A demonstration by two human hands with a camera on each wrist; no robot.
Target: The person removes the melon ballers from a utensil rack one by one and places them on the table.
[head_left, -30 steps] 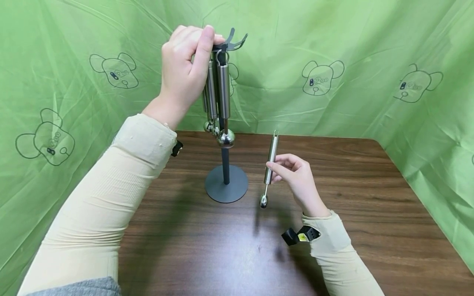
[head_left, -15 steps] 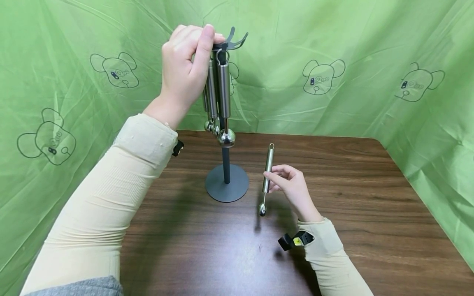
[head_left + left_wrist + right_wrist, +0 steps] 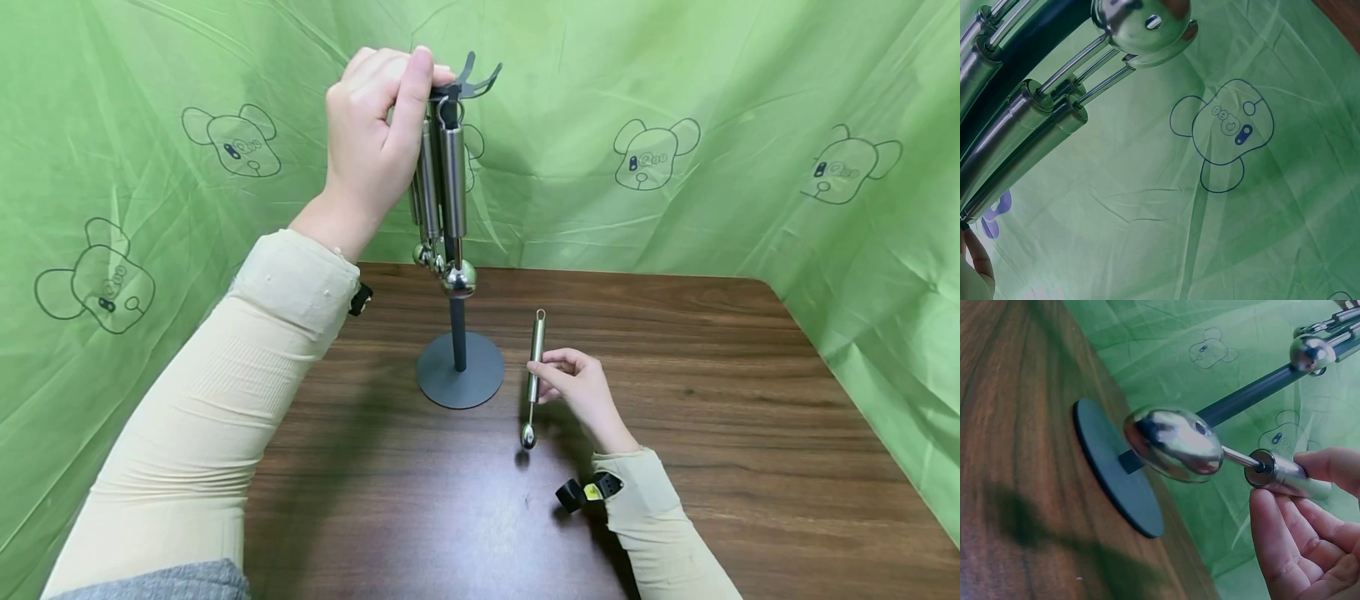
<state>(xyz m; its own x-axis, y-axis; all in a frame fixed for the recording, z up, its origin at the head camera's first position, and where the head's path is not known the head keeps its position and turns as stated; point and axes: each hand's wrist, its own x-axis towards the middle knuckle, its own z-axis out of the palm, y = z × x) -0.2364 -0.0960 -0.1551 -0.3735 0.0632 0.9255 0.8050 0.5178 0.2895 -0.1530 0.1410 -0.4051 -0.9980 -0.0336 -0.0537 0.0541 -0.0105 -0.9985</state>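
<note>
My right hand (image 3: pixel 585 392) pinches the steel handle of a small melon baller (image 3: pixel 536 337) between thumb and fingers. Its oval scoop points down, a little above the table; in the right wrist view the scoop (image 3: pixel 1169 447) shows a small hole. To the left stands a dark grey utensil stand (image 3: pixel 459 385) with a round base and curved hooks on top. My left hand (image 3: pixel 375 125) grips the top of that stand, its fingertips partly hidden. Several other steel melon ballers (image 3: pixel 454 179) hang from the hooks below that hand, scoops down, seen close in the left wrist view.
A brown wood-grain table (image 3: pixel 735 400) bears the stand, and its far edge meets a green cloth backdrop (image 3: pixel 555 183) with printed bear heads. Two hooks (image 3: pixel 480 82) stick out to the right of the left hand. Each wrist wears a black camera (image 3: pixel 572 496).
My right hand has lowered the melon baller toward the table, moving nearer and slightly left. The left hand keeps its grip on the stand.
</note>
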